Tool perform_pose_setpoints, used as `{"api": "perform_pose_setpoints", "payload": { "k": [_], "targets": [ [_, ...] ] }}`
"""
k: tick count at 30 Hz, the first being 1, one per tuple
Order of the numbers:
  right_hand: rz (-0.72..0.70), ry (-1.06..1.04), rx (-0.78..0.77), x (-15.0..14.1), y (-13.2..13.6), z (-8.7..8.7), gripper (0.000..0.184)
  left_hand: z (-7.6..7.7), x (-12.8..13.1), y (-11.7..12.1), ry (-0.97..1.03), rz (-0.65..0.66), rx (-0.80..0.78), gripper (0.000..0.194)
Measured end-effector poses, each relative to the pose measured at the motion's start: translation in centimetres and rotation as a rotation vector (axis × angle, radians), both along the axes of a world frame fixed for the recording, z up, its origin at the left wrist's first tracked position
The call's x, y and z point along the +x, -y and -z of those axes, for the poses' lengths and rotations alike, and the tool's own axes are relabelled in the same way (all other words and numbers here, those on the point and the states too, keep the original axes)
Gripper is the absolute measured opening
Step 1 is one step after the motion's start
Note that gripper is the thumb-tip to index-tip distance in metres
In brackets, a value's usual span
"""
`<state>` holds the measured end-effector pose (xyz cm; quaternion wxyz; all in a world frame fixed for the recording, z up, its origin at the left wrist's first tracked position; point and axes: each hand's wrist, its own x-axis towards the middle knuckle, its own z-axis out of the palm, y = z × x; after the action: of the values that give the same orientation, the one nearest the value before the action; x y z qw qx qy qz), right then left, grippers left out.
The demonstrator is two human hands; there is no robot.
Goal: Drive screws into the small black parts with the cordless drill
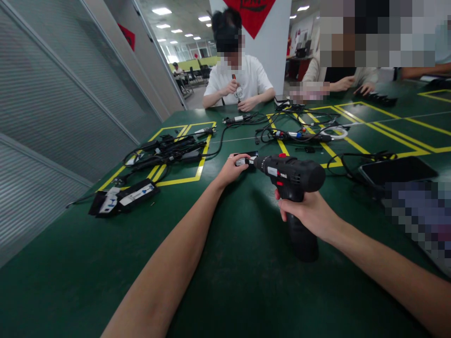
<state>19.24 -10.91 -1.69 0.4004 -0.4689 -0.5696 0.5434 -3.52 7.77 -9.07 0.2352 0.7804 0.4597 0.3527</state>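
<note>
My right hand (306, 211) is wrapped round the grip of a black cordless drill (292, 173) with red switches. The drill lies roughly level, its chuck pointing left toward my left hand (232, 169). My left hand rests at the table and grips a small black piece with a white label (243, 162). The drill's tip meets this piece or comes very close to it; I cannot tell whether they touch. Part of the piece is hidden behind my fingers.
Black cables and adapters (176, 152) lie on the green table (105, 267) at left, near black labelled pieces (137, 192). More cables (303, 136) lie ahead. A dark tablet-like device (398, 170) is at right. A person (239, 80) opposite holds a screwdriver; another sits at right.
</note>
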Motion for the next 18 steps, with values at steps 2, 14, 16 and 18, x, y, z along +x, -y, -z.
{"api": "perform_pose_setpoints", "payload": {
  "k": [2,14,16,18],
  "targets": [
    [0.009,0.013,-0.01,-0.06,0.04,-0.16,0.012,0.01,-0.02,-0.04,0.006,0.0,0.0,0.036],
    [0.011,0.015,-0.005,-0.03,0.07,-0.26,0.012,-0.15,0.01,0.01,0.005,-0.004,0.004,0.035],
    [0.005,0.008,-0.003,-0.04,0.1,-0.31,0.012,-0.16,0.01,0.04,0.003,-0.005,0.0,0.035],
    [0.006,0.015,-0.016,-0.06,0.12,-0.38,0.013,-0.2,0.01,0.09,-0.001,-0.005,-0.002,0.035]
  ]
}}
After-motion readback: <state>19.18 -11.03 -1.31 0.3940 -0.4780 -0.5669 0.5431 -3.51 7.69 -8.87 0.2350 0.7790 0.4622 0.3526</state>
